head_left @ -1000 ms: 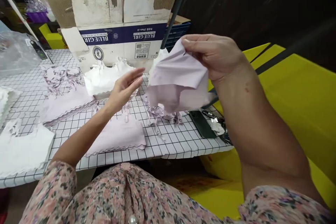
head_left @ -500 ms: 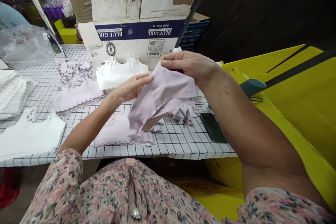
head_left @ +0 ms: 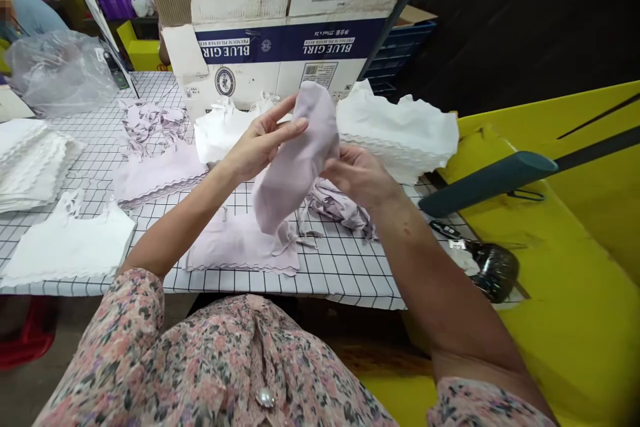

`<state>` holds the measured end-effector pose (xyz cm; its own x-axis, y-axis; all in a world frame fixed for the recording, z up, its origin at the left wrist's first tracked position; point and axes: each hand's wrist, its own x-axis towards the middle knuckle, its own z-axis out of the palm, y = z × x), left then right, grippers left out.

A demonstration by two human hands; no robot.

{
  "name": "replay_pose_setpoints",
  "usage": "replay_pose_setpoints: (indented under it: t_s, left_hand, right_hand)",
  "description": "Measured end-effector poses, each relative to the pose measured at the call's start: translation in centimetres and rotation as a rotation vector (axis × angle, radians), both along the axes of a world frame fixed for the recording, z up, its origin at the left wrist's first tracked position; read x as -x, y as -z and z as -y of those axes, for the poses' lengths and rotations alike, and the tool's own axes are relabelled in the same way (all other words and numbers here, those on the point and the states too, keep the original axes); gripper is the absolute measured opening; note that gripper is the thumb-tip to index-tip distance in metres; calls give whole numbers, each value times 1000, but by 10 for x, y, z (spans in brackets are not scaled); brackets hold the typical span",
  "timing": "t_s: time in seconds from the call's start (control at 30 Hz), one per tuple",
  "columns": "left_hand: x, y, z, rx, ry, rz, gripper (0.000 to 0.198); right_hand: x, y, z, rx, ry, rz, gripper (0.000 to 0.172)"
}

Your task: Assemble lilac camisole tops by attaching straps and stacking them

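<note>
I hold a pale lilac garment (head_left: 295, 160) up over the checked table (head_left: 345, 267). My left hand (head_left: 257, 143) pinches its upper edge, thumb and fingers closed on the cloth. My right hand (head_left: 357, 177) grips the same garment lower down from the right side, fingers curled into the fabric. Under them a flat lilac top with a scalloped hem (head_left: 235, 247) lies on the table, and a crumpled lilac piece with straps (head_left: 340, 203) sits just right of it.
Stacks of white tops (head_left: 400, 130), (head_left: 30, 160), (head_left: 70, 243) and a lilac stack (head_left: 155, 170) lie around. A cardboard box (head_left: 280, 47) stands behind. A yellow bin (head_left: 575, 227) with a dark teal handle (head_left: 487, 180) is at right. A clear plastic bag (head_left: 60, 70) is far left.
My left hand has taken hold of the lilac garment's top edge. My right hand has dropped from the top edge to a lower grip, and the garment now hangs more upright.
</note>
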<state>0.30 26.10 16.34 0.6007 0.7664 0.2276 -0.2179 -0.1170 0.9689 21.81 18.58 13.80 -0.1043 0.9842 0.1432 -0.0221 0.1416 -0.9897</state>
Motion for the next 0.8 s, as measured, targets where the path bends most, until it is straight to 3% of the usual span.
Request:
replay_pose_setpoints:
  t_s: [0.17, 0.27, 0.37, 0.43, 0.53, 0.63, 0.7, 0.8]
  left_hand:
    - [1, 17, -19, 97, -208, 53, 40]
    - [2, 34, -14, 222, -115, 77, 59]
    - [5, 41, -1, 159, -55, 38, 80]
    - [5, 35, 7, 46, -66, -2, 76]
    - [-2, 14, 14, -151, 11, -86, 59]
    - [-8, -7, 17, -317, 64, -136, 52]
    - [-3, -13, 16, -334, 22, -130, 51]
    - [20, -8, 12, -211, 37, -185, 54]
  right_hand:
    - [31, -4, -6, -134, 267, -66, 48]
    - [33, -8, -8, -202, 320, -67, 47]
    - [19, -5, -6, -219, 304, 44, 46]
    - [7, -4, -4, -198, 259, 200, 47]
    - [-3, -10, -8, -205, 161, 285, 47]
    - [4, -21, -16, -127, -105, 230, 67]
    - [9, -27, -20, -49, -212, 209, 64]
    - [7, -31, -22, -21, -120, 141, 47]
